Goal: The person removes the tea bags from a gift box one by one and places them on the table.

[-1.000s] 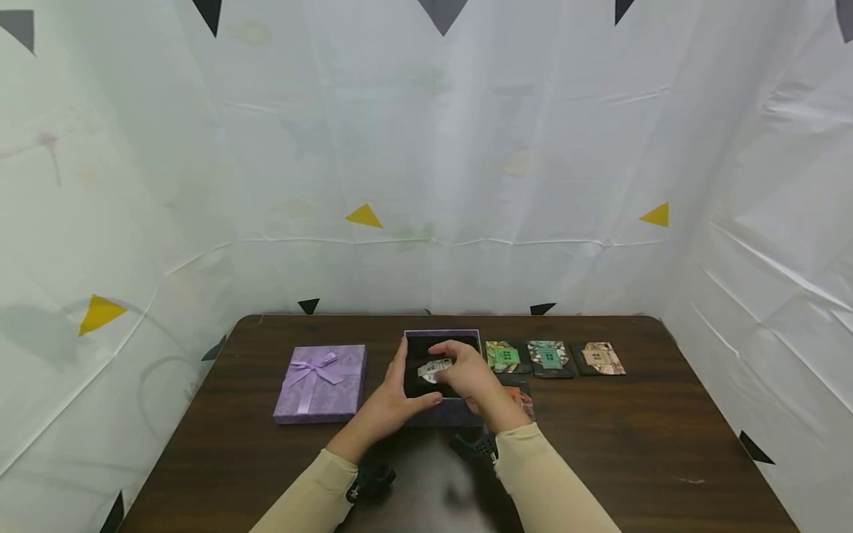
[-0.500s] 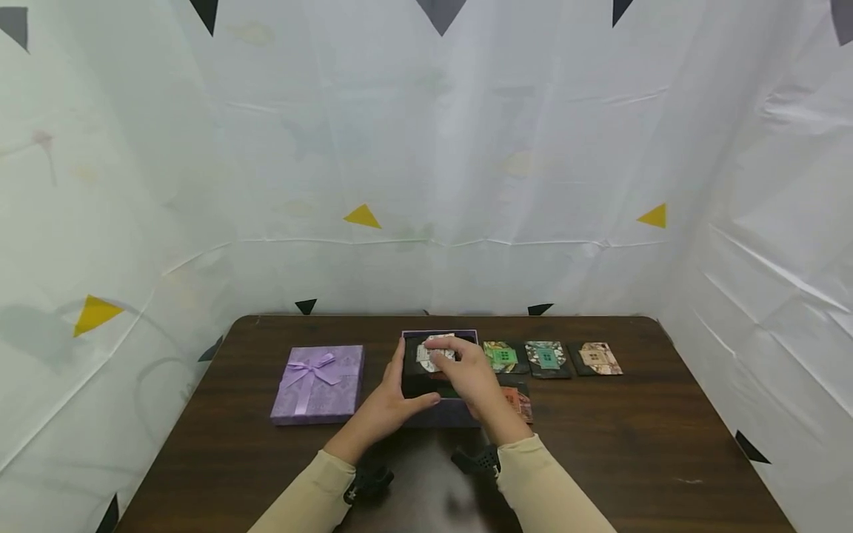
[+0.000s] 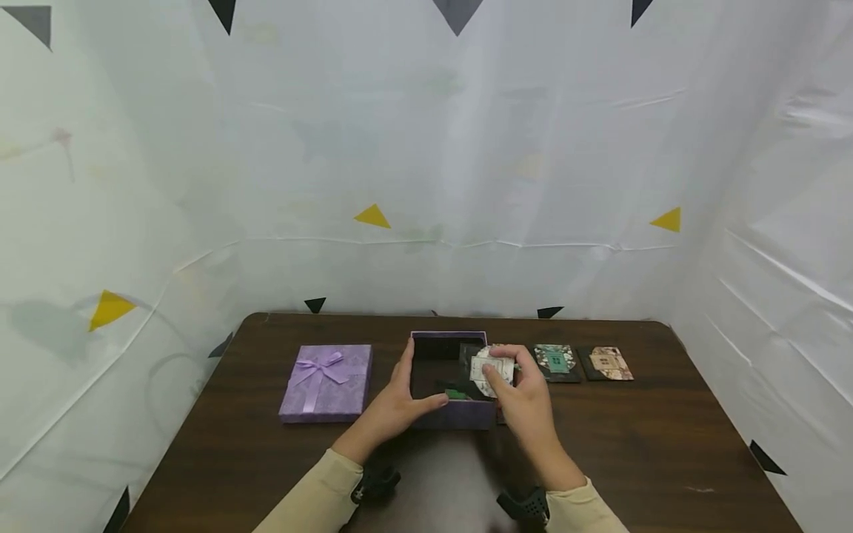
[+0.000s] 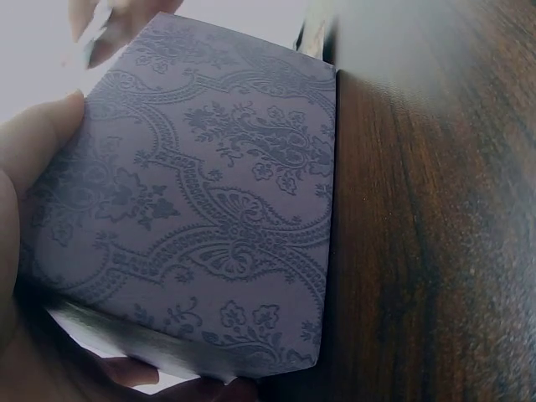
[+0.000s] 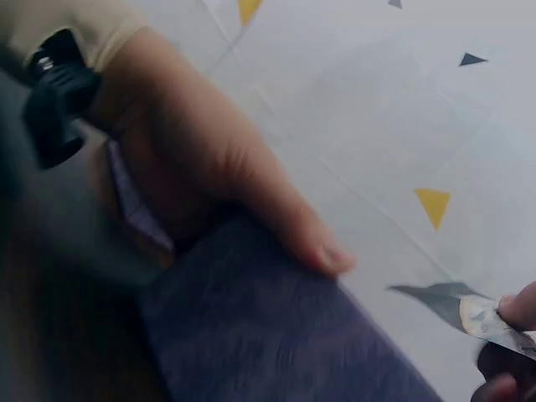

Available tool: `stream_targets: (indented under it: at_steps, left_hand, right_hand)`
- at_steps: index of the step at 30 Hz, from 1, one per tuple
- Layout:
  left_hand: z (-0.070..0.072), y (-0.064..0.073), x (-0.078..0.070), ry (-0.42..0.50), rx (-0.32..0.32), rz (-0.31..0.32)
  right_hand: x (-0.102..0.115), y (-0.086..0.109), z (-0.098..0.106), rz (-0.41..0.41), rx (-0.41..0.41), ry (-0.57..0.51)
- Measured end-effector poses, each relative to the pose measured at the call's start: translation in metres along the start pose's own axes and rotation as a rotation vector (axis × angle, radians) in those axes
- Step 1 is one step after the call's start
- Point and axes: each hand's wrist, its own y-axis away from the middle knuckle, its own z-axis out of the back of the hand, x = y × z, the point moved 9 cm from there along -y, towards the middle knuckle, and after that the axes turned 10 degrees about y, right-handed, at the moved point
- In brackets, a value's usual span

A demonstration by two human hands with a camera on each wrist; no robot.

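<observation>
A purple patterned box point(image 3: 460, 416), black inside, stands without its lid at the middle of the table. My left hand point(image 3: 389, 411) holds its left side, the thumb at the front rim and the fingers along the side wall. Over the box's right edge, my right hand point(image 3: 529, 411) pinches a small black packet point(image 3: 491, 372) with a white floral label between thumb and fingers. Something green point(image 3: 456, 394) shows inside the box near the front wall. The left wrist view shows the box's patterned wall point(image 4: 193, 193) close up.
The purple lid point(image 3: 326, 392) with a ribbon bow lies to the left. Right of the box lie a teal-labelled packet point(image 3: 556, 361) and a beige-labelled packet point(image 3: 606, 363). My right hand hides most of the other packets there. A white curtain point(image 3: 433, 148) hangs behind the table.
My right hand has lifted the white-labelled packet out of the box and moved it right, to the box's right edge. The left hand stays on the box.
</observation>
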Motion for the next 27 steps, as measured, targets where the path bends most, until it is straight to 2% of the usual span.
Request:
stream_targets:
  at_steps: [4, 12, 15, 20, 24, 27]
  left_hand:
    - [0.000, -0.001, -0.003, -0.012, 0.000, -0.003]
    - [0.000, 0.000, 0.000, -0.021, -0.001, 0.004]
    - [-0.002, 0.000, 0.000, -0.015, -0.001, -0.003]
    - [-0.003, -0.001, 0.003, -0.014, 0.006, -0.003]
    - [-0.002, -0.002, 0.004, -0.007, 0.001, -0.008]
    - [-0.002, -0.001, 0.002, 0.002, 0.001, -0.012]
  right_hand:
    - [-0.013, 0.009, 0.023, 0.013, -0.026, -0.011]
    - [-0.052, 0.026, 0.056, -0.019, -0.050, -0.084]
    - [-0.071, 0.028, 0.070, -0.050, -0.088, -0.088]
    - [-0.106, 0.027, 0.099, -0.167, -0.156, -0.009]
    - [-0.131, 0.026, 0.117, -0.302, -0.116, 0.000]
    - [-0.143, 0.026, 0.126, -0.366, -0.069, -0.025]
